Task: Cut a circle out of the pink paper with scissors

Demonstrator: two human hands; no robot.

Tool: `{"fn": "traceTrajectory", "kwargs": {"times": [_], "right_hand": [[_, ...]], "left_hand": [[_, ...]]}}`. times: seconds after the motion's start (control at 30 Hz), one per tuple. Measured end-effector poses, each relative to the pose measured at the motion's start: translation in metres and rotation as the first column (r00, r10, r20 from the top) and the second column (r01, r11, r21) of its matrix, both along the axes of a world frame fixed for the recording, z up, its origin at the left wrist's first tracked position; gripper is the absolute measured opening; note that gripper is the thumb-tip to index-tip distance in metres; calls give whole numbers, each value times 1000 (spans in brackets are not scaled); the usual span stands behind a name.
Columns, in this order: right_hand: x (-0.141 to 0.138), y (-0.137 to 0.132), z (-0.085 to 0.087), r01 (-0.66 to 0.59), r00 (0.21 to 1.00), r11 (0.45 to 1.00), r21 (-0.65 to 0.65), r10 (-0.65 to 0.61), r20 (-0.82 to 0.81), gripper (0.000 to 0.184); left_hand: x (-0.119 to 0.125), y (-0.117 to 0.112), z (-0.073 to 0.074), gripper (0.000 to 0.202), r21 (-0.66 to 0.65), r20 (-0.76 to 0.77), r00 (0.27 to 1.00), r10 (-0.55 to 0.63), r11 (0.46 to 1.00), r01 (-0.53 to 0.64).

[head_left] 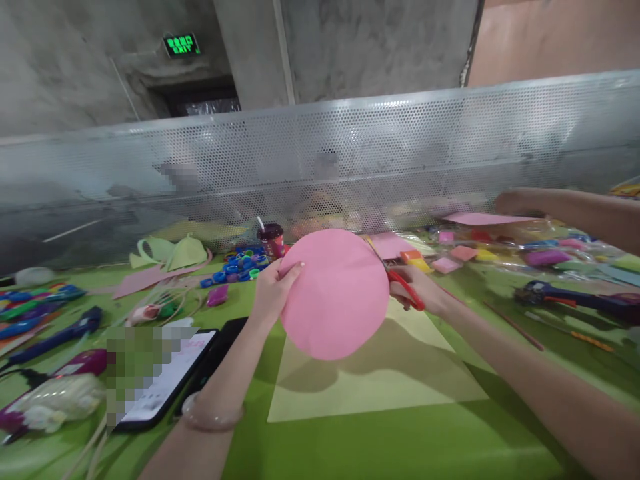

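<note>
A round pink paper disc is held up in the middle of the head view. My left hand pinches its left edge, thumb on the near face. On the opposite side, my right hand grips red-handled scissors, whose blades lie along the disc's upper right edge. Beneath the disc, a pale yellow sheet lies flat on the green table. Part of that sheet is hidden behind the disc.
At left lie a tablet and cables. Blue bottle caps and a dark cup with a straw stand behind. Another person's arm reaches in at right, above wrapped coloured clay packs. A perforated metal panel runs along the back.
</note>
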State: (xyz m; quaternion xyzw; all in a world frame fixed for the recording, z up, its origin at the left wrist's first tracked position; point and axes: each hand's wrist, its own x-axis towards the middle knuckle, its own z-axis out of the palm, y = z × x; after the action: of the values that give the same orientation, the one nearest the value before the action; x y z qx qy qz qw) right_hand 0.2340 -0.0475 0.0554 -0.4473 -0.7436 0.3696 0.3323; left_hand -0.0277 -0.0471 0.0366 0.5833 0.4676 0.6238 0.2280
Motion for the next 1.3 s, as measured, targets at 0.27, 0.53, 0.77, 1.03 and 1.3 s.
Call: {"fn": "traceTrajectory", "kwargs": {"times": [0.27, 0.53, 0.77, 1.03, 1.3], "right_hand": [[-1, -1, -1, -14, 1000, 1000, 3, 14, -9, 11], [0, 1, -4, -6, 1000, 1000, -4, 6, -9, 13], [1, 0, -2, -20, 1000, 1000, -18, 20, -11, 16], [-1, -1, -3, -21, 1000, 1000, -13, 21, -3, 18], [2, 2, -6, -49, 999, 999, -18, 49, -3, 16]], "left_hand": [[0, 0, -1, 37, 0, -11, 1000, 10, 1000, -10], [0, -1, -1, 35, 2, -12, 1000, 22, 1000, -22], [-1, -2, 2, 33, 12, -71, 995, 62, 998, -62], [0, -3, 4, 34, 0, -62, 997, 44, 999, -45], [0, -3, 3, 34, -5, -57, 998, 38, 999, -38]]}}
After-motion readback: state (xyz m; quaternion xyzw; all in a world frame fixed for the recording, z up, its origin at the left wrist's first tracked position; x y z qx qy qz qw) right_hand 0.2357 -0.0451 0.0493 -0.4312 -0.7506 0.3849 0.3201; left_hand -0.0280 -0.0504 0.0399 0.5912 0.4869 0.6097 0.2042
